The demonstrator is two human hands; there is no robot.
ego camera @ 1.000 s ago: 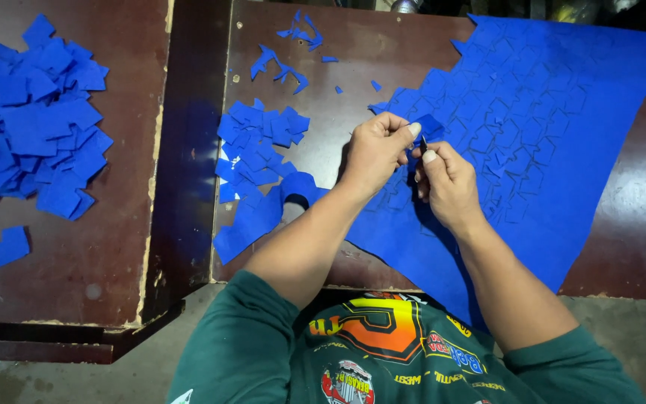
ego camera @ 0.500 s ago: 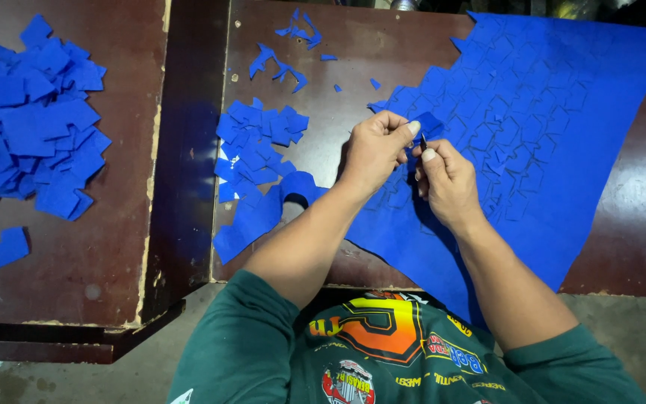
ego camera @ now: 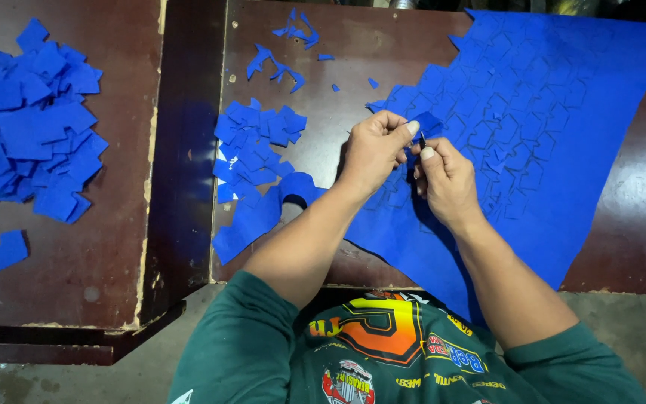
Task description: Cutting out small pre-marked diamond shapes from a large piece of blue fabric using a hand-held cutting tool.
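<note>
A large blue sheet (ego camera: 562,127) marked with a grid of cut shapes covers the right part of a dark brown table (ego camera: 338,67). My left hand (ego camera: 374,150) pinches a small blue piece (ego camera: 429,122) at the sheet's left edge. My right hand (ego camera: 446,179) is closed just beside it, gripping a thin dark tool whose tip touches that piece; most of the tool is hidden in the fist. Both hands rest over the sheet near the table's middle.
A small pile of cut blue pieces (ego camera: 252,146) lies left of my hands, with scraps (ego camera: 282,63) farther back. A second brown table (ego camera: 114,247) at left carries a big heap of blue pieces (ego camera: 28,123). A dark gap (ego camera: 185,150) separates the tables.
</note>
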